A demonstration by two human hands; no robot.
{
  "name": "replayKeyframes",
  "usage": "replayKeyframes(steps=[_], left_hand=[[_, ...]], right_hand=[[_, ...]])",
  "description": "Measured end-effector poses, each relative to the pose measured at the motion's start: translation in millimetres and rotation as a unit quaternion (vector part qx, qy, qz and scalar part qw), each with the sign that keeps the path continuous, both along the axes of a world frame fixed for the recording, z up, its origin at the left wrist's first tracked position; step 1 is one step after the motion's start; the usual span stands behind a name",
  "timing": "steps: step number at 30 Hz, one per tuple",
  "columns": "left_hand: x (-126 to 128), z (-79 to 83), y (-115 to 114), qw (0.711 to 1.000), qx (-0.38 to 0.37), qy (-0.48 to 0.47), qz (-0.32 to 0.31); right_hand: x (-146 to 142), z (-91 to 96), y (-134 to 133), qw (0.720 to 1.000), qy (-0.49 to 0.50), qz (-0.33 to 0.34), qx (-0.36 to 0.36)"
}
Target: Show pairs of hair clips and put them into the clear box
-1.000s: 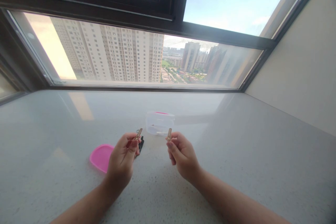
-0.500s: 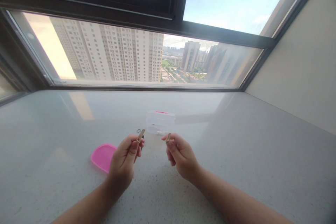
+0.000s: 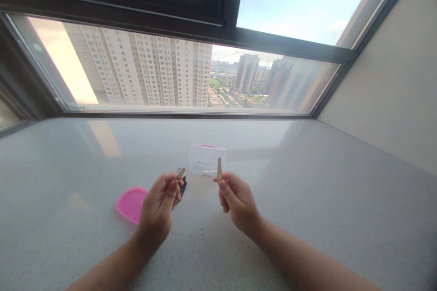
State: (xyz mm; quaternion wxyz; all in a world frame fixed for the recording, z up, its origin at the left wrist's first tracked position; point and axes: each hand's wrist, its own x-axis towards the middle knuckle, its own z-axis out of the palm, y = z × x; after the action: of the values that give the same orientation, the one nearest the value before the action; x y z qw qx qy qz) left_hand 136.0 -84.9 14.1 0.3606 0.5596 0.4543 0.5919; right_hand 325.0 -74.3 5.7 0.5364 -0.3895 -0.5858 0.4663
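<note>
My left hand (image 3: 159, 209) is closed, with thumb and fingers pinching a gold-coloured hair clip (image 3: 180, 174) that slants up to the right. Opposite it, my right hand (image 3: 239, 202) pinches a second gold-coloured hair clip (image 3: 219, 167), which points nearly straight up. The two clips are apart from each other. Just behind my left fingers lies a dark, slim clip-like item (image 3: 184, 185), partly hidden by the hand. A small dark ring (image 3: 179, 170) rests beyond the left clip. A clear plastic box (image 3: 206, 154) stands beyond both hands, with small items blurred inside.
A pink lid (image 3: 131, 204) lies left of my left hand, which covers part of it. The pale speckled ledge (image 3: 300, 204) stretches back to a dark-framed window (image 3: 191, 115). A plain wall (image 3: 389, 86) bounds the right side.
The clip in my right hand now stands more upright and shows more of its length. My left hand has shifted slightly left, uncovering more of the dark item behind it.
</note>
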Motion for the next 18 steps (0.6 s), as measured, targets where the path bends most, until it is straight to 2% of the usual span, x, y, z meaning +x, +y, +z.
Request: replayKeyframes(steps=[18], left_hand=[[-1.3, -8.1, 4.3, 0.999, 0.011, -0.026, 0.030]], right_hand=[[0.1, 1.4, -0.9, 0.998, 0.038, -0.040, 0.033]])
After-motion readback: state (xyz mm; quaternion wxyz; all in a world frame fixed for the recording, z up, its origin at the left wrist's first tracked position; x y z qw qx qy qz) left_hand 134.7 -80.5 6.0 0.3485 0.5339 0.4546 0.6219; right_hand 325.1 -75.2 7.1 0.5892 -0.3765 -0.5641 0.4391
